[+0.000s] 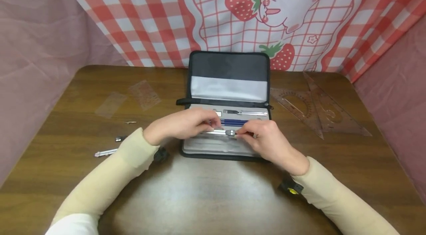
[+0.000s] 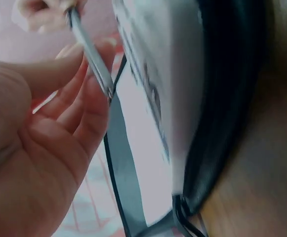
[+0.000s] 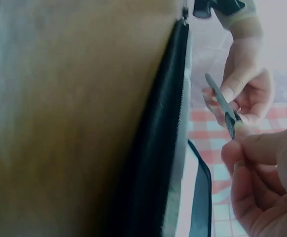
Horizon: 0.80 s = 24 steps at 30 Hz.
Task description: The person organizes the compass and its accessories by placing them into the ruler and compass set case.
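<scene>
A silver drawing compass with a grey head [image 1: 229,133] is held level just above the open zip case [image 1: 229,66]. My left hand [image 1: 186,123] pinches its legs [image 2: 95,59] between thumb and fingers. At the other end, the thumb and fingertips of my right hand [image 1: 266,137] pinch the tip beyond the head. Beneath both hands lies the case's grey tray, partly covered by them. Dark blue sticks [image 1: 234,122], pens or pencils, sit in the tray, with a second silver instrument [image 1: 249,113] in the slot above them.
Two clear set squares, one with a protractor arc [image 1: 283,96] and a longer one [image 1: 314,94], overlap on the right. Left of the case lie two transparent sheets [image 1: 111,104], a small metal piece [image 1: 131,122], a black piece [image 1: 119,139] and a silver-legged instrument [image 1: 105,153]. Checked cloth [image 1: 159,16] hangs behind.
</scene>
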### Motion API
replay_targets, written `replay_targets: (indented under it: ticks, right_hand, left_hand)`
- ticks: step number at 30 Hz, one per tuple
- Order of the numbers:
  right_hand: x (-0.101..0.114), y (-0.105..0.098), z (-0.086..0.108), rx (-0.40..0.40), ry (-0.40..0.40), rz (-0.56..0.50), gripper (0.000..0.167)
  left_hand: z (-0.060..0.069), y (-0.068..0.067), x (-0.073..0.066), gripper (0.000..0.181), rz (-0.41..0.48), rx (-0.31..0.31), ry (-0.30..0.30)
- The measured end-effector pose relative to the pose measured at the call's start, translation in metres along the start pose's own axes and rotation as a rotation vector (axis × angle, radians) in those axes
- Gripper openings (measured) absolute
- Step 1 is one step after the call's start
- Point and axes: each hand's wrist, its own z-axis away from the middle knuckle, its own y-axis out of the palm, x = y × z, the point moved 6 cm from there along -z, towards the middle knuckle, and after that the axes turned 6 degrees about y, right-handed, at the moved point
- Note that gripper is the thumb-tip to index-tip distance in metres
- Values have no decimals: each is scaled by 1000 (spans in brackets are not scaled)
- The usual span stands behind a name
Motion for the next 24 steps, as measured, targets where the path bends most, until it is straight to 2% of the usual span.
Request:
replay_targets:
  ticks: [8,17,20,24]
  right_hand:
    - [0,9,1,18,32,9,14]
    - [-2,12,1,59,69,12,13]
    - [-4,14,1,97,93,15,12]
    - [-7,17,2,190,122,12,16]
  left_hand:
    - [6,0,12,12,39,103,-17]
    - [9,-2,21,11,15,131,-55]
    - [9,-2,22,10,16,137,-58]
    - [8,0,24,11,30,146,-71]
